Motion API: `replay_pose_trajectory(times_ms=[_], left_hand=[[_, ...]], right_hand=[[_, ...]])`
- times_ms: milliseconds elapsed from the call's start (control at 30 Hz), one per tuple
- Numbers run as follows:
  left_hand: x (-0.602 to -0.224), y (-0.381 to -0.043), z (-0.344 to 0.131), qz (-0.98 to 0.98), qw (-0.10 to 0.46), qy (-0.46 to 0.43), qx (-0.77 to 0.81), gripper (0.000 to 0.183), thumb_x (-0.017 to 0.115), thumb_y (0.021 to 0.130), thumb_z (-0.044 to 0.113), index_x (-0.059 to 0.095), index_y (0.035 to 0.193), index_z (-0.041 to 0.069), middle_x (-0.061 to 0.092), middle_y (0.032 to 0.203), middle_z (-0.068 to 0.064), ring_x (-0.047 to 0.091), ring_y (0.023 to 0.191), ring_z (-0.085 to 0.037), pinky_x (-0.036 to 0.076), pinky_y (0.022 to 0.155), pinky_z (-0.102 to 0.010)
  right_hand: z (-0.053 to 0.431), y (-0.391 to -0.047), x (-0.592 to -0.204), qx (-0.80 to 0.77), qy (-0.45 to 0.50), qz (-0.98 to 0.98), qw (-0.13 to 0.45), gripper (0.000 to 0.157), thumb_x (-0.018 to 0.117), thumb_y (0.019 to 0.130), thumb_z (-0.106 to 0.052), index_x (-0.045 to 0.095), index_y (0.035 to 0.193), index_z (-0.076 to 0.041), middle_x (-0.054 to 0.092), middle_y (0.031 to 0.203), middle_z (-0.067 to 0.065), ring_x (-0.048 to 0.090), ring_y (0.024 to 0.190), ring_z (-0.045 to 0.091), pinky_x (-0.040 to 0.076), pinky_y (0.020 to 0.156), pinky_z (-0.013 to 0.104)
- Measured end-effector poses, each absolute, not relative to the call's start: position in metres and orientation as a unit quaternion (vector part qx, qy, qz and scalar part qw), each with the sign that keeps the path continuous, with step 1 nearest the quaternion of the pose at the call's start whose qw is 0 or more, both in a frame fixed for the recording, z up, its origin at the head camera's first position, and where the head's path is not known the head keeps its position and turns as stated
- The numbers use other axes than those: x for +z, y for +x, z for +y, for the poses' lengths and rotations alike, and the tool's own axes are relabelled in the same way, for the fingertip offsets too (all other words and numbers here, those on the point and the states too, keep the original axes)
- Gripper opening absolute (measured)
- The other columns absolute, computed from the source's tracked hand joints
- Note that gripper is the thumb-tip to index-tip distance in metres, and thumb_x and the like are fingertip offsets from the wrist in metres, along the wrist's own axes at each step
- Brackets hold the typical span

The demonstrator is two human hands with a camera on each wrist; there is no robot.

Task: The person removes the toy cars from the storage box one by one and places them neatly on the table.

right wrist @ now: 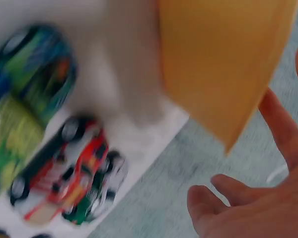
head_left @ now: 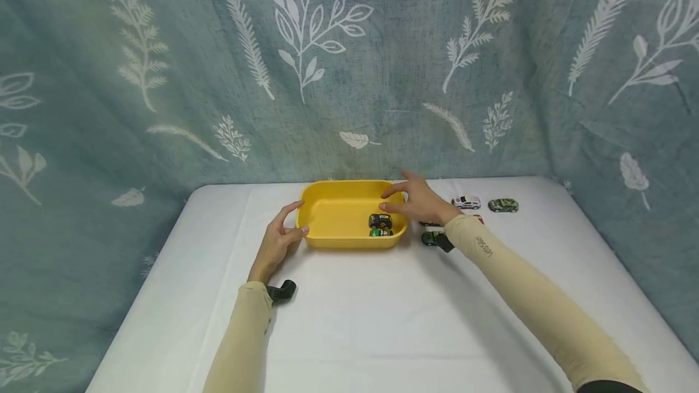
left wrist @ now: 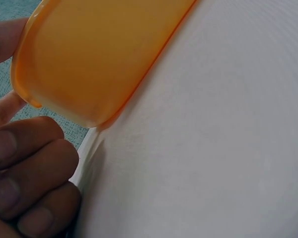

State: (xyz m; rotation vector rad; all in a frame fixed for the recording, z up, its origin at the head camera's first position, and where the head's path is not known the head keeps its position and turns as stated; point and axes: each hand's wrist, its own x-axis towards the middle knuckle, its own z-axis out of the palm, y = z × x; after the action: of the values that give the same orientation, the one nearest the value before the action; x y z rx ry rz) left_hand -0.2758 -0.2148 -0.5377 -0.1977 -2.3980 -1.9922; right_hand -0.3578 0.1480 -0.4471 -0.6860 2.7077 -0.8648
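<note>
A yellow plastic tray (head_left: 333, 217) stands at the far side of the white table. My left hand (head_left: 275, 244) holds its left end, thumb and forefinger at the rim; in the left wrist view the other fingers (left wrist: 35, 168) are curled below it. Inside the tray, at its right end, lie a dark toy car (head_left: 380, 221) and a green-and-white toy car (head_left: 381, 232). My right hand (head_left: 417, 199) is over the tray's right rim, fingers spread and nothing held. In the right wrist view its fingers lie beside the tray wall (right wrist: 213, 64).
Right of the tray are more toy cars: a white one (head_left: 466, 202), a camouflage one (head_left: 503, 205) and a green one (head_left: 431, 238), with others partly behind my right wrist. A red-and-white car (right wrist: 64, 173) shows in the right wrist view. A leaf-patterned curtain (head_left: 349, 77) hangs behind the table.
</note>
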Motion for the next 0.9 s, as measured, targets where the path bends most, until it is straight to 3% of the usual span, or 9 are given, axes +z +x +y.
replay_pose_trajectory(times_ms=[200,633,900], left_hand=[[-0.537,-0.275,-0.214,-0.768,0.008,-0.062,-0.637,0.065,0.070,0.098,0.017,0.048,0.158,0.026,0.039,0.052,0.009,0.030,0.044,-0.010,0.028,0.045,-0.026],[-0.538,-0.275,-0.216,-0.767,0.010,-0.065,-0.638,0.066,0.071,0.097,0.016,0.048,0.158,0.025,0.039,0.051,0.009,0.029,0.043,-0.010,0.028,0.044,-0.026],[-0.537,-0.277,-0.216,-0.770,0.010,-0.061,-0.635,0.065,0.071,0.097,0.019,0.049,0.157,0.029,0.039,0.052,0.008,0.029,0.044,-0.010,0.028,0.044,-0.027]], right_hand=[[0.131,-0.359,-0.457,-0.274,-0.255,0.917,0.138,0.040,0.073,0.100,-0.041,0.077,0.129,-0.014,0.016,0.171,0.034,0.005,0.161,0.054,0.016,0.124,0.074],[0.120,-0.357,-0.477,-0.257,-0.235,0.932,0.101,0.035,0.086,0.089,-0.040,0.083,0.114,-0.015,0.014,0.171,0.033,0.016,0.156,0.059,0.022,0.124,0.070],[0.117,-0.358,-0.477,-0.222,-0.239,0.942,0.083,0.029,0.084,0.091,-0.037,0.085,0.111,-0.016,0.019,0.169,0.035,0.021,0.155,0.057,0.025,0.124,0.065]])
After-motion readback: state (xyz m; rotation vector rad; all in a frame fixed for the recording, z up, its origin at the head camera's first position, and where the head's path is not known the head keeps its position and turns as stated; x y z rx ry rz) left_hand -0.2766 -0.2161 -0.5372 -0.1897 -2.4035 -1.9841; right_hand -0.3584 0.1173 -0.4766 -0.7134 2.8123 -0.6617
